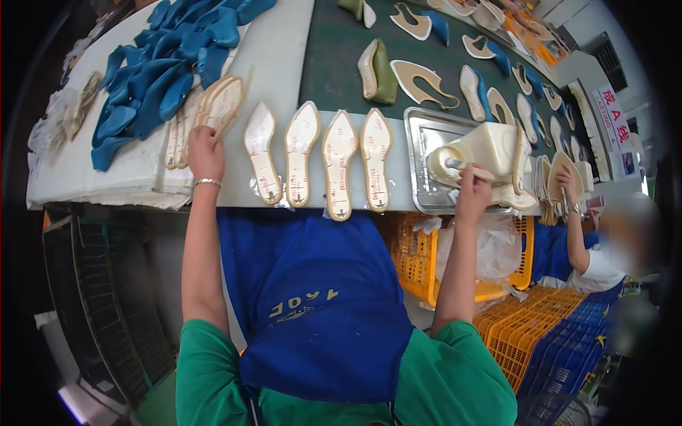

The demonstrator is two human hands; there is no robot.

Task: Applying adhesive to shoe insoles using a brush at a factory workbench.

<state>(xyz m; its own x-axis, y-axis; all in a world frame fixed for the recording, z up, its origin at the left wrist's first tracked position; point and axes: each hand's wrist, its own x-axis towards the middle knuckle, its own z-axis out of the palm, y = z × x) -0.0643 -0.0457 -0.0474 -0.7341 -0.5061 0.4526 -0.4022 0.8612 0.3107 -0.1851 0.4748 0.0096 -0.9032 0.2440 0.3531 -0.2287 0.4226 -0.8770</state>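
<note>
My left hand (206,153) is closed around the lower end of a small stack of pale insoles (223,101), lifted at a tilt beside more insoles on the white surface. Several shoe-shaped insoles (339,160) with red print lie side by side in a row, toes pointing away from me. My right hand (472,195) grips the light-coloured handle of a brush (483,172). The brush head reaches into the opening of a cream-coated plastic jug (490,150), lying on its side in a metal tray (414,167); its bristles are hidden.
Blue shoe lasts (160,67) are heaped at the far left. A green conveyor belt (327,71) carries lasts and beige shoe pieces. Beneath the table edge stands a yellow crate (415,259) with plastic bags. At right, a co-worker's hand (566,183) holds a beige piece near stacked crates (522,319).
</note>
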